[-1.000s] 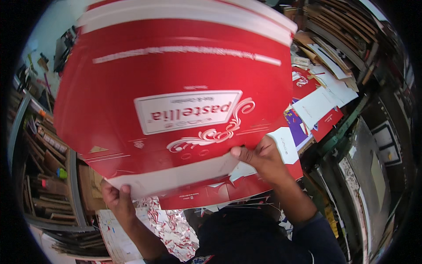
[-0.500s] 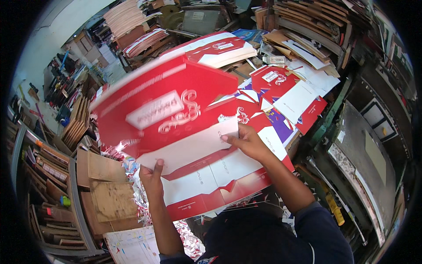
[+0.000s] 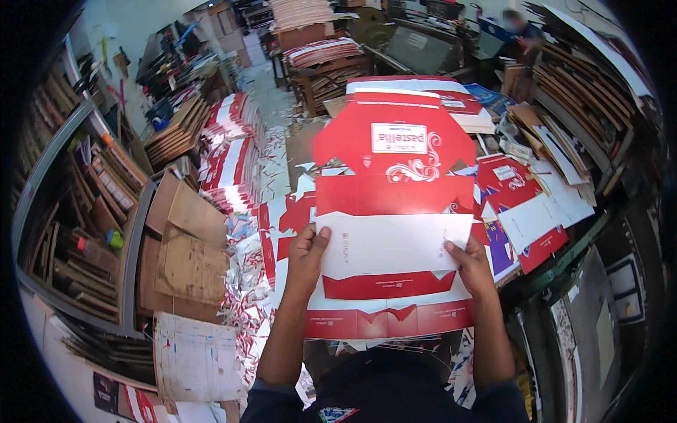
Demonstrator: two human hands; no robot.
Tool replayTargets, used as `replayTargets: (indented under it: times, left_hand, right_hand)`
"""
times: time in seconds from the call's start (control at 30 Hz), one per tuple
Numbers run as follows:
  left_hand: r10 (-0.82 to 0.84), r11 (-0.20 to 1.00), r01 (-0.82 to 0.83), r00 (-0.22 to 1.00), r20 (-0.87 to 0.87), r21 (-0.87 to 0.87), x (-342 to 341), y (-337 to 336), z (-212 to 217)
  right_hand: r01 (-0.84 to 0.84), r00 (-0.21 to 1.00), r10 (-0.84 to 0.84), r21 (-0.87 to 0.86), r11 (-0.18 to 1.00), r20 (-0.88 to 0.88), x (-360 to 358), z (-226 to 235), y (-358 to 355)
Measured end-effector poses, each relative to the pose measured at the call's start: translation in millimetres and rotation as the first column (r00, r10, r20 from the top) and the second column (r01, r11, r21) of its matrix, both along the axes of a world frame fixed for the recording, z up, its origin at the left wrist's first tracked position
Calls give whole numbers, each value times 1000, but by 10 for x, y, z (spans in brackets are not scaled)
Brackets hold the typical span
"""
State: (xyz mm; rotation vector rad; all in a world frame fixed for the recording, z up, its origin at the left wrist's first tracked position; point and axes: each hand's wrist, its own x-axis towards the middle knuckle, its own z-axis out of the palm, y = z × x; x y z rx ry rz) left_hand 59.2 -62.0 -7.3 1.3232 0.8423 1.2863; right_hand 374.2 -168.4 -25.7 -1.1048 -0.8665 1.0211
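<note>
A flat red and white die-cut carton blank [image 3: 395, 194] is held up in front of me, with a white logo panel and scrollwork on its upper flap. My left hand [image 3: 307, 255] grips its left edge, thumb on the white panel. At the opposite edge my right hand [image 3: 471, 266] pinches it the same way, thumb on top; the fingers of both hands are mostly hidden. Below the blank lies a printed red and white sheet [image 3: 338, 323], partly covered by it. Just beyond stands a pile of similar blanks [image 3: 479, 121].
Stacks of red and white blanks [image 3: 229, 169] stand on the floor at left, near paper scraps [image 3: 247, 303] and leaning wooden boards [image 3: 190, 264]. Loose printed sheets [image 3: 525, 225] lie at right beside a metal machine [image 3: 592, 324]. Another person [image 3: 525, 35] is at the far right.
The carton blank, tilted and blurred before, is now squared up in front of me, moved right. Both hands keep hold of it. My view has turned left, and another person has come into view.
</note>
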Motion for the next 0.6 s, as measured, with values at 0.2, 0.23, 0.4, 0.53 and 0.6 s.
replayTargets:
  times: [0.2, 0.23, 0.4, 0.53, 0.6]
  left_hand:
    - [-30, 996, 37, 996, 81, -83, 93, -75, 282]
    - [-16, 994, 24, 997, 75, -109, 113, -78, 360]
    - [75, 996, -72, 996, 49, -60, 215, -48, 438]
    - [126, 991, -125, 992, -12, 49, 271, -20, 390]
    - [229, 969, -212, 965, -130, 129, 256, 2, 344]
  right_hand:
    - [-6, 999, 7, -16, 1000, 35, 14, -53, -16]
    - [-4, 997, 6, -28, 1000, 78, 12, -55, -30]
    - [39, 988, -48, 60, 997, 146, -92, 47, -97]
    - [97, 984, -111, 97, 991, 143, -99, 101, -159]
    - [82, 983, -98, 108, 991, 154, -107, 74, -219]
